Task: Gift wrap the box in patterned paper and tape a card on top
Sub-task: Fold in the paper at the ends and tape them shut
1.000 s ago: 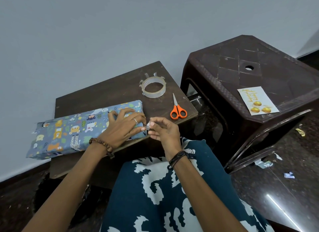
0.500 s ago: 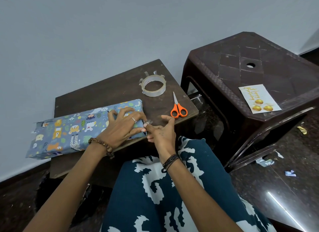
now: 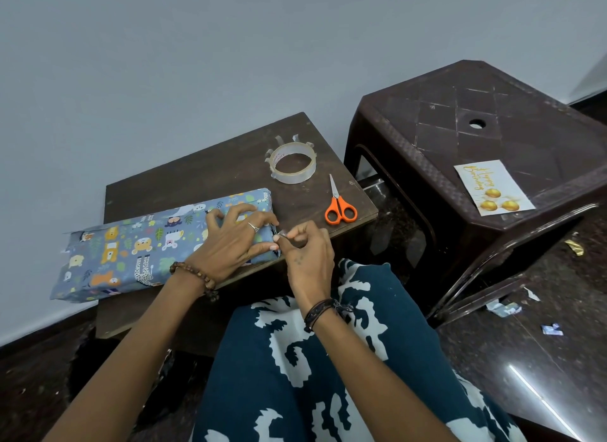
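Note:
A long box [image 3: 131, 251] wrapped in blue animal-print paper lies across the low wooden table [image 3: 203, 175]. My left hand [image 3: 233, 241] presses on its right end, fingers arched and the thumb held against the folded end flap. My right hand [image 3: 305, 254] sits just off that end and pinches a small strip of clear tape [image 3: 281, 235] against the flap. A roll of clear tape [image 3: 292, 163] with cut strips stuck on its rim stands behind. The birthday card [image 3: 492, 187] with gold balls lies on the plastic stool [image 3: 486, 139].
Orange-handled scissors [image 3: 340, 201] lie near the table's right edge. The box's left end overhangs the table, its paper still loose. Paper scraps [image 3: 502, 308] litter the dark glossy floor at right. A patterned-trousered knee [image 3: 312, 359] is below the table. A grey wall is behind.
My right hand has curled from spread fingers into a pinch on the tape strip at the box's end flap. The left hand has stayed pressing on the box.

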The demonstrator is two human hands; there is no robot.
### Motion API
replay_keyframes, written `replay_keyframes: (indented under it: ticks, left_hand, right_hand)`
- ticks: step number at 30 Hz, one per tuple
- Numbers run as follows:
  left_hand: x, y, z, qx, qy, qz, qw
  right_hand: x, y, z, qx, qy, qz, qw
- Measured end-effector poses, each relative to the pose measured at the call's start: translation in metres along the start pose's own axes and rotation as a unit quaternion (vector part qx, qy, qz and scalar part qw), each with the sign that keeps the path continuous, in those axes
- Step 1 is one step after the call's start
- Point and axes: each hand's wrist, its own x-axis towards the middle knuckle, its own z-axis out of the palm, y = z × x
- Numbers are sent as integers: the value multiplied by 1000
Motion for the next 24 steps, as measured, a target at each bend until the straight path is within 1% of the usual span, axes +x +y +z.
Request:
replay_keyframes:
  ticks: [7, 10, 13, 15, 17, 19, 21, 24]
  left_hand:
    - [0, 0, -1, -8, -11, -10, 1000]
    - [2, -1, -3, -4, -57, -21, 998]
    - [4, -5, -3, 2, -92, -21, 995]
    - [4, -7, -3, 7, -94, -15, 995]
    - [5, -5, -5, 4, -98, -3, 995]
    - [5, -1, -9, 1, -114, 2, 994]
    - [6, -1, -10, 20, -123, 2, 992]
    - [5, -4, -7, 81, -113, 22, 990]
  right_hand:
    - [-5, -1, 0, -61, -34, -15, 997]
    - [-7, 2, 0, -71, -58, -38, 995]
    - [-5, 5, -3, -80, -95, -41, 991]
    - [-3, 6, -4, -51, -120, -27, 991]
    - [-4, 7, -3, 10, -145, -4, 989]
    - [-9, 9, 0, 24, -147, -16, 989]
    - [-13, 11, 1, -53, -131, -66, 988]
    - [-20, 13, 3, -204, -119, -158, 959]
